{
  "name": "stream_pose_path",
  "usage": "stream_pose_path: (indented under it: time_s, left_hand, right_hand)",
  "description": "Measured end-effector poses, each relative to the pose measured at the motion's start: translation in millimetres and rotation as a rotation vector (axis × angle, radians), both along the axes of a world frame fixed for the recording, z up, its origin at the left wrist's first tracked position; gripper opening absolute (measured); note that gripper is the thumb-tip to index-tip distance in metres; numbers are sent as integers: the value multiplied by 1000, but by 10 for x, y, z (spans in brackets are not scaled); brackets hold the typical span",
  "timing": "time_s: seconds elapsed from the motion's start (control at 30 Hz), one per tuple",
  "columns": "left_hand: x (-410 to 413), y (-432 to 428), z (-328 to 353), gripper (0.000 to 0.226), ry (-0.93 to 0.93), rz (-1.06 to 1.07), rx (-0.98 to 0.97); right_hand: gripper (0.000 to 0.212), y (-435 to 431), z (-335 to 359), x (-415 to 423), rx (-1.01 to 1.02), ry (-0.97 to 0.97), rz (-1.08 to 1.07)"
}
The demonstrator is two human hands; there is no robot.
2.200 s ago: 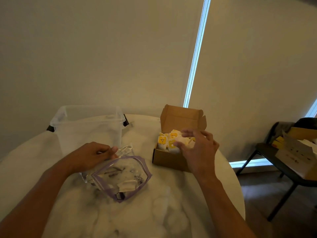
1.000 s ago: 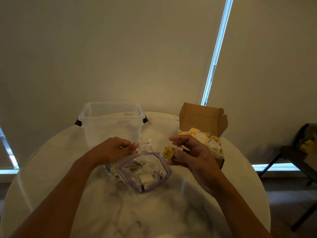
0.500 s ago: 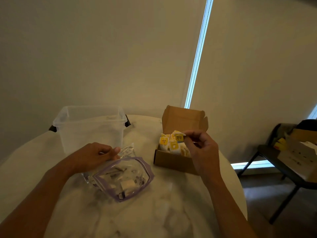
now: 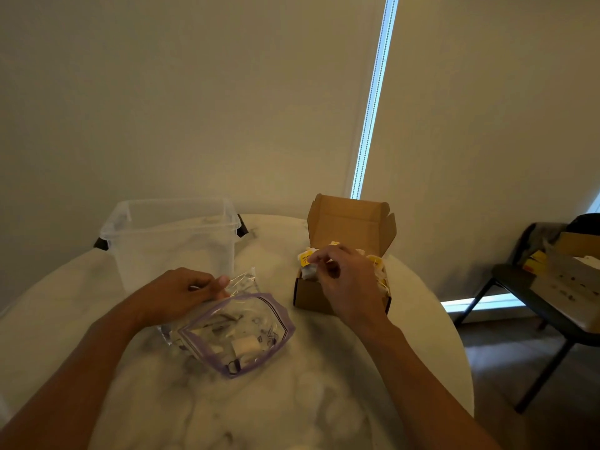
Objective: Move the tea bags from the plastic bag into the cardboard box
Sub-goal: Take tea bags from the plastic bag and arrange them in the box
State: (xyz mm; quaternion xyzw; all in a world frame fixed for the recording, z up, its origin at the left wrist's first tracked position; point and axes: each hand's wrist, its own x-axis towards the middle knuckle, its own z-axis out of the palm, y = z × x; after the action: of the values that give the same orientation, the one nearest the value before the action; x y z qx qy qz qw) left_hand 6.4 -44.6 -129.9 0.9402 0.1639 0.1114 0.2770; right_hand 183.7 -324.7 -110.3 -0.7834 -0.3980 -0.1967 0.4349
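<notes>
A clear plastic bag (image 4: 240, 332) with a purple zip rim lies open on the round marble table (image 4: 292, 401), a few tea bags still inside. My left hand (image 4: 181, 295) pinches the bag's upper edge. To the right stands a small cardboard box (image 4: 311, 292) with its lid flap up, filled with yellow-tagged tea bags (image 4: 378, 264). My right hand (image 4: 345, 282) hovers over the box's left end, its fingertips pinching a tea bag (image 4: 306, 257) by the yellow tag, the sachet hanging into the box.
A clear plastic tub (image 4: 168, 238) with black handles stands behind the bag at the back left. Closed blinds fill the wall behind the table. Off the table's right edge, a dark chair (image 4: 526, 306) carries cardboard boxes.
My right hand took a yellow-tagged tea bag from near the plastic bag to the cardboard box and now holds it lower, at the box's left end. The left hand stayed on the bag.
</notes>
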Motion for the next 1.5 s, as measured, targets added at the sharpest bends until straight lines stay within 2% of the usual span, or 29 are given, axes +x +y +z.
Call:
stream_pose_path:
  time_s: [0.27, 0.43, 0.5, 0.6, 0.67, 0.73, 0.77, 0.83, 0.93, 1.0, 1.1, 1.23, 1.37, 1.5]
  left_hand:
    - [1, 32, -6, 55, 4, -7, 0]
    - [-9, 15, -9, 55, -3, -11, -31]
    - [-9, 9, -8, 56, 1, -7, -35]
    - [-15, 25, -13, 60, 7, 1, -26]
    - [-27, 39, -18, 61, 7, 9, -28]
    - [-34, 43, -20, 61, 1, 6, -34]
    - [-36, 40, -15, 62, -1, 4, -36]
    - [-31, 29, -5, 65, 1, 1, -39]
    - [-12, 38, -8, 68, -10, -17, -22]
    - [-6, 44, -13, 64, -32, -29, -13]
    - [-25, -12, 17, 58, -43, -37, -48]
    - [-35, -58, 36, 55, -63, -58, -96]
    - [-38, -72, 38, 55, -61, -71, -117]
    - [-66, -84, 56, 55, -51, -77, -162]
  right_hand:
    - [16, -30, -40, 26, -95, -112, -116]
    - [19, -69, 4, 22, -60, -198, -179]
    - [15, -66, -18, 0, -152, -189, -119]
    - [26, -83, -12, -44, -367, -118, -52]
    - [25, -119, 25, -67, -325, -152, -61]
    - [22, -161, 35, -155, -163, -237, -71]
    - [20, -168, 33, -239, -99, -271, -32]
    - [18, -157, 34, -466, -83, -285, 178]
    - [23, -52, -17, -769, -280, -198, 541]
    - [30, 78, -103, -822, -395, -239, 630]
    - [33, 234, -190, -829, -557, -311, 631]
    - [39, 342, -264, -886, -520, -268, 551]
    - [43, 539, -269, -978, -608, -232, 649]
    - [40, 624, -285, -986, -581, -374, 653]
